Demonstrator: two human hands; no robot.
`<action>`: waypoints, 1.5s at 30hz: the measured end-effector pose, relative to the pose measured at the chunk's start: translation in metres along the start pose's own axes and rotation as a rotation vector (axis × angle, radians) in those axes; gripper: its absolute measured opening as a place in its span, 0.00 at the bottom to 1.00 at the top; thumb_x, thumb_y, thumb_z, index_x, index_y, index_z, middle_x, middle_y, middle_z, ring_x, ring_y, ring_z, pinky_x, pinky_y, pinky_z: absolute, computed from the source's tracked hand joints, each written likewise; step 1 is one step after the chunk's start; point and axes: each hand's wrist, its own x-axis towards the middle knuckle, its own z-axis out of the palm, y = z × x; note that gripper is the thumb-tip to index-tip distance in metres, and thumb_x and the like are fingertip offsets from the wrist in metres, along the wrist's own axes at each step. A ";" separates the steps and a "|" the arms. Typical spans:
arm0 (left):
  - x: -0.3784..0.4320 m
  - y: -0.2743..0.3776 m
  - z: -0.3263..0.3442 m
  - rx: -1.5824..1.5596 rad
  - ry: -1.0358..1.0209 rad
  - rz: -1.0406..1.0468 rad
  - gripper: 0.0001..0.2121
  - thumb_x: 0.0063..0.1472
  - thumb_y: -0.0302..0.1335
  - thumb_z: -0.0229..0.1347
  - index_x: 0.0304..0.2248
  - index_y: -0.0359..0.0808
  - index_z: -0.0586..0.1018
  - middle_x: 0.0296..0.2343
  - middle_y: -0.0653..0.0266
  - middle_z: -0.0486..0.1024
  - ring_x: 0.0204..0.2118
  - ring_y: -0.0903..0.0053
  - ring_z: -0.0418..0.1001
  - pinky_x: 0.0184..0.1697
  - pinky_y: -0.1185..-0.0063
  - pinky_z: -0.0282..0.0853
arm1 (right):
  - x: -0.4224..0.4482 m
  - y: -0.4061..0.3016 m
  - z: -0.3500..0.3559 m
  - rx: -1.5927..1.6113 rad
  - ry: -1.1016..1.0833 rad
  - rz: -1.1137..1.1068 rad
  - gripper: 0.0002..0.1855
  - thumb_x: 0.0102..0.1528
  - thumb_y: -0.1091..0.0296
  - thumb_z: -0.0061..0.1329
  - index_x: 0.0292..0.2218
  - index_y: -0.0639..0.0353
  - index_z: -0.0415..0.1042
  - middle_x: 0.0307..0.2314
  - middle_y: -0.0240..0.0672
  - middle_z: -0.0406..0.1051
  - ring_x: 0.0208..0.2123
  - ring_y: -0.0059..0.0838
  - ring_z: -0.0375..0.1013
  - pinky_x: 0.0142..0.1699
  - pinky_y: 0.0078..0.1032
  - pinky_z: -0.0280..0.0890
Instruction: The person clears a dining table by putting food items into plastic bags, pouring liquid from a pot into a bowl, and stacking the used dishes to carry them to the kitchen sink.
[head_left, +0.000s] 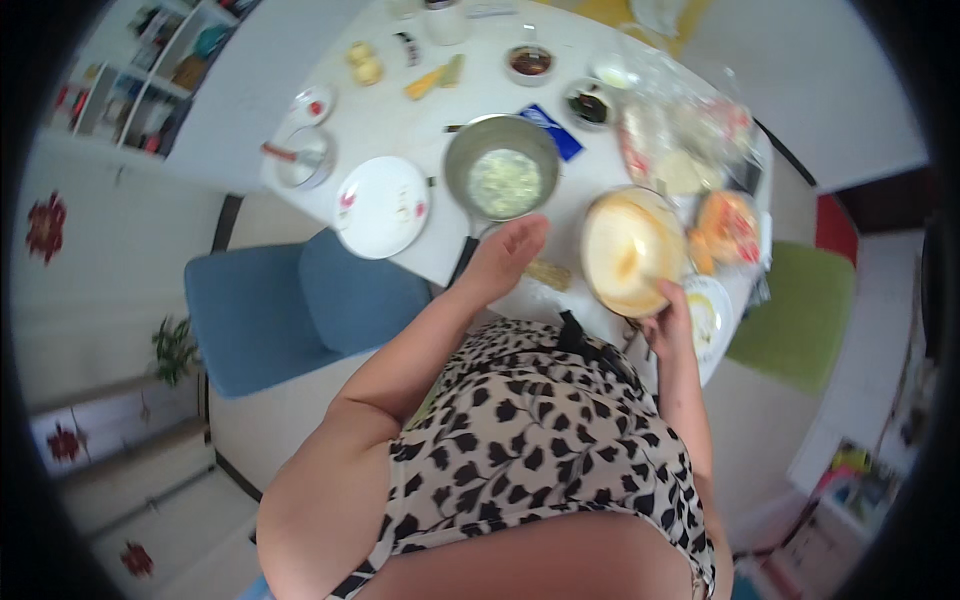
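My right hand (670, 319) grips the near rim of a bowl (626, 244) coated inside with a pale creamy residue. The bowl tilts so that its inside faces me. My left hand (514, 244) is raised just in front of a metal saucepan (461, 169), palm partly turned up, with nothing seen in it. Pale green, wet-looking food (506, 184) lies in the bottom of the pan. Its black handle (463, 261) points toward me, below my left wrist. A clear packet of yellowish food (550, 274) sits between my hands.
Left of the pan stands a white plate (382, 206), overhanging the edge, and a container with a brush (304, 156). Bowls of dark sauce (530, 61) and dark food (589, 107), a blue packet (551, 131) and plastic bags (682, 135) are behind. A smeared plate (709, 319) lies right.
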 end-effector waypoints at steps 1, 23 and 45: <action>0.002 -0.003 -0.027 0.336 0.201 0.052 0.17 0.58 0.30 0.47 0.45 0.30 0.65 0.39 0.65 0.70 0.42 0.80 0.64 0.43 0.83 0.59 | -0.005 0.004 -0.007 0.095 0.021 -0.032 0.19 0.47 0.60 0.44 0.37 0.64 0.63 0.23 0.31 0.66 0.14 0.13 0.57 0.12 0.09 0.44; -0.051 -0.059 -0.282 -0.241 1.116 -0.030 0.11 0.57 0.24 0.45 0.38 0.25 0.67 0.29 0.56 0.71 0.23 0.74 0.72 0.25 0.81 0.71 | -0.041 -0.025 -0.109 0.221 0.066 -0.390 0.21 0.48 0.63 0.44 0.43 0.61 0.59 0.32 0.33 0.66 0.17 0.13 0.59 0.13 0.08 0.44; 0.024 -0.115 0.100 -0.221 -0.106 -0.464 0.09 0.57 0.29 0.48 0.28 0.29 0.68 0.21 0.59 0.71 0.21 0.75 0.72 0.22 0.79 0.72 | -0.057 -0.001 -0.131 0.276 0.166 -0.514 0.21 0.48 0.62 0.45 0.42 0.62 0.59 0.33 0.37 0.68 0.18 0.17 0.64 0.12 0.09 0.46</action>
